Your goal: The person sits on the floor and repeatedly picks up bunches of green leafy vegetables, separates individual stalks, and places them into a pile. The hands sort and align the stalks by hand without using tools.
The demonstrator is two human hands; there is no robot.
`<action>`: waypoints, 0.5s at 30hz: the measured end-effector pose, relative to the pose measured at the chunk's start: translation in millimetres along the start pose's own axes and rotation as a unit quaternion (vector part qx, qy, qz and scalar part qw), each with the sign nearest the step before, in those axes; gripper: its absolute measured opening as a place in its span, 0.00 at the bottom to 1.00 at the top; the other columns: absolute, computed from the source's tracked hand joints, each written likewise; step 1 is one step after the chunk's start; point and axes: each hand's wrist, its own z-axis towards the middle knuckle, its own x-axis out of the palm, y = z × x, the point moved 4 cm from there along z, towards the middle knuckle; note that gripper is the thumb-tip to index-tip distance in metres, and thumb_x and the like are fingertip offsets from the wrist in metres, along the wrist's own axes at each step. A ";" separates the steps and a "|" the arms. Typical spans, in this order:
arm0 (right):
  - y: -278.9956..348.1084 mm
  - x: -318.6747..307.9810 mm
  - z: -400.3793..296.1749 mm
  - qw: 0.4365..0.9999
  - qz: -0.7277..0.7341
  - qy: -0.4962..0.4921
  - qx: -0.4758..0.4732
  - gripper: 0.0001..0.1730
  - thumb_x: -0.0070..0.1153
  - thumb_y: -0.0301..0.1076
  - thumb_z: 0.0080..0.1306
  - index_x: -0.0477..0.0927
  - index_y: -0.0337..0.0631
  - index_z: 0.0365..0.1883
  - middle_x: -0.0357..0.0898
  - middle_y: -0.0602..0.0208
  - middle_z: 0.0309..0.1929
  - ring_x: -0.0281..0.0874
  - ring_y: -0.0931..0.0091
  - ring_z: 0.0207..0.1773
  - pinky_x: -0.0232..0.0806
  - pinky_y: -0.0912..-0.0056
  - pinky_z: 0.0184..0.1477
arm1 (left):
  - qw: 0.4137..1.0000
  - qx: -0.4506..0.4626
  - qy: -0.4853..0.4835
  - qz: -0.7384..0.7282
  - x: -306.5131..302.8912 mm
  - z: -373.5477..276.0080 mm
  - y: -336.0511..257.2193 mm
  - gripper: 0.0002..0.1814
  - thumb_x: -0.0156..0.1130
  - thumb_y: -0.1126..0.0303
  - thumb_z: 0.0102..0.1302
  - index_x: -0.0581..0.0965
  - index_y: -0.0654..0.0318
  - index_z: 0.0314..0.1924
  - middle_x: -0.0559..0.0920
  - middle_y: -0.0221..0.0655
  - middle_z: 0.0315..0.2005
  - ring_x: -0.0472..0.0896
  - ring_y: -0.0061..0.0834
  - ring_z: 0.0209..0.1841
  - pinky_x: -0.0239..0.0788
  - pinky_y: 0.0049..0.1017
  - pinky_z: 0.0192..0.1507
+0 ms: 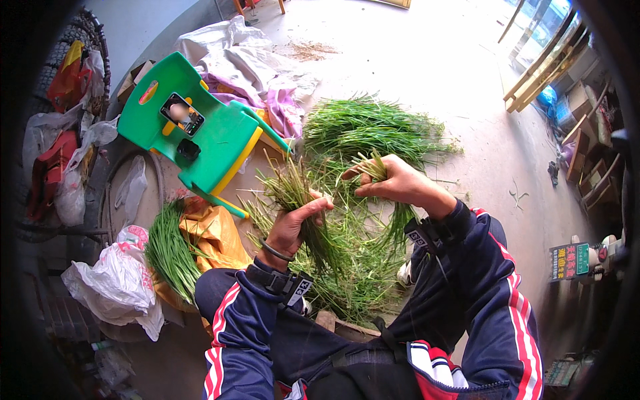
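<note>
My left hand point(292, 227) grips a thick bunch of stalks point(285, 187), brownish and ragged at the upper ends, with dull leaves hanging below the fist. To its right, my right hand point(400, 182) holds a smaller bunch of green leafy stalks, likely garlic chives point(400, 222); the pale ends stick up past the fingers and the green leaves droop under the palm. The two bunches are apart. Beneath both hands, loose tangled leaves and stalks point(350, 285) cover the floor between my feet. A larger pile of long green stalks point(370, 125) lies just beyond them.
A green plastic child's chair point(220, 135) at the left bears a phone point(182, 114) and a small black case point(188, 149). Nearer, a green bundle point(172, 245) lies against an orange sack point(215, 235), beside a white plastic bag point(120, 280). Wooden slats point(545, 60) stand far right.
</note>
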 end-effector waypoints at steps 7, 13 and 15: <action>3.4 13.5 1.3 0.999 -0.030 0.018 -0.007 0.31 0.71 0.38 0.57 0.75 0.39 0.57 0.73 0.78 0.26 0.67 0.85 0.31 0.65 0.77 0.34 | 0.997 0.001 0.071 0.013 7.8 3.7 -0.6 0.05 0.61 0.71 0.66 0.78 0.62 0.41 0.83 0.28 0.35 0.73 0.12 0.28 0.65 0.16 0.34; 2.8 37.3 -1.0 0.994 -0.055 0.095 0.003 0.33 0.69 0.35 0.57 0.72 0.41 0.61 0.83 0.66 0.42 0.77 0.80 0.41 0.71 0.71 0.45 | 0.994 -0.067 0.057 -0.060 8.4 1.0 10.5 0.08 0.57 0.69 0.69 0.74 0.63 0.45 0.77 0.25 0.29 0.74 0.16 0.31 0.67 0.18 0.36; 5.4 43.7 -1.9 0.994 -0.040 0.101 -0.028 0.35 0.69 0.35 0.56 0.70 0.40 0.62 0.84 0.62 0.41 0.79 0.77 0.41 0.71 0.70 0.44 | 0.993 -0.069 0.067 -0.065 8.5 1.6 10.8 0.08 0.57 0.69 0.70 0.74 0.62 0.46 0.79 0.27 0.30 0.76 0.18 0.30 0.69 0.19 0.36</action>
